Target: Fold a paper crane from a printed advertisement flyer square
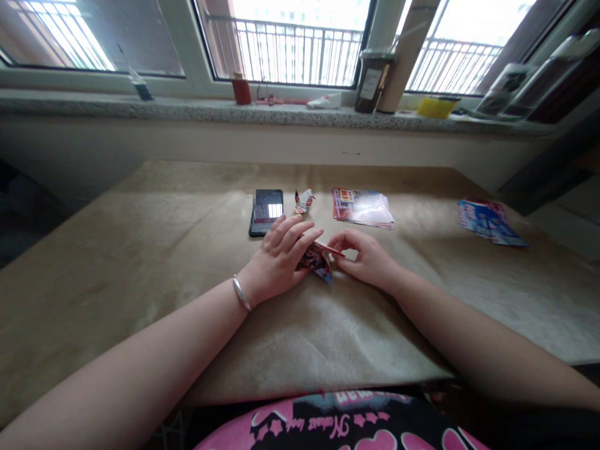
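A piece of folded printed paper (pixel 319 261), dark red and blue with pointed ends, is between my two hands near the middle of the table. My left hand (pixel 282 253), with a silver bangle at the wrist, holds it between thumb and fingers and covers its left part. The other fingers of that hand are stretched forward. My right hand (pixel 360 255) pinches a thin red-edged point of the paper between thumb and forefinger. Just beyond my left fingers stands a small folded paper figure (pixel 304 201), white with red and orange, its points sticking up.
A dark phone (pixel 266 212) lies beside the paper figure. A stack of printed sheets (pixel 363 207) is beyond my right hand, and blue printed sheets (pixel 491 222) are fanned at the far right. Jars and other items line the stone windowsill (pixel 187 111) behind the table.
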A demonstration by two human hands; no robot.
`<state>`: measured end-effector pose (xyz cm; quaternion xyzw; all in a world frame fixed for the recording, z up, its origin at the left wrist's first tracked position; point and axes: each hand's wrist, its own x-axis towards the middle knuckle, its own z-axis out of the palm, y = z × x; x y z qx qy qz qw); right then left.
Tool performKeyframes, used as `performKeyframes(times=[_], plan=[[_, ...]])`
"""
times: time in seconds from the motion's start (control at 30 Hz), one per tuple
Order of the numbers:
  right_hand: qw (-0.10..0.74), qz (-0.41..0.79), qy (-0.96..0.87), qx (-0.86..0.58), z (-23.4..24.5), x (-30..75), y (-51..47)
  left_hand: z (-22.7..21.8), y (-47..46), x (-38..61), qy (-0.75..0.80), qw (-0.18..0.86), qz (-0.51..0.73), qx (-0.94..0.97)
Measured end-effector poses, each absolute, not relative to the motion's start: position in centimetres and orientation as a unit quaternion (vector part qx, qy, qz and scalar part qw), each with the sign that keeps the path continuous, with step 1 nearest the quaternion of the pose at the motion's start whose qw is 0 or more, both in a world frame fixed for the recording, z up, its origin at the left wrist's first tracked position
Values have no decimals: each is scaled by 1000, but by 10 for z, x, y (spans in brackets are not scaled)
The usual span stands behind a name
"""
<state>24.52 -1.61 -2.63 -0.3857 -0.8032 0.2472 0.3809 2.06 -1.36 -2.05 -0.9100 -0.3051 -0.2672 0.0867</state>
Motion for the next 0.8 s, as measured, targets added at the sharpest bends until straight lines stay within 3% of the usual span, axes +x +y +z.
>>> performKeyframes(times=[0.8], plan=[[404, 220, -801, -382, -19, 239, -29, -17, -13, 24, -324, 63, -263, -907]])
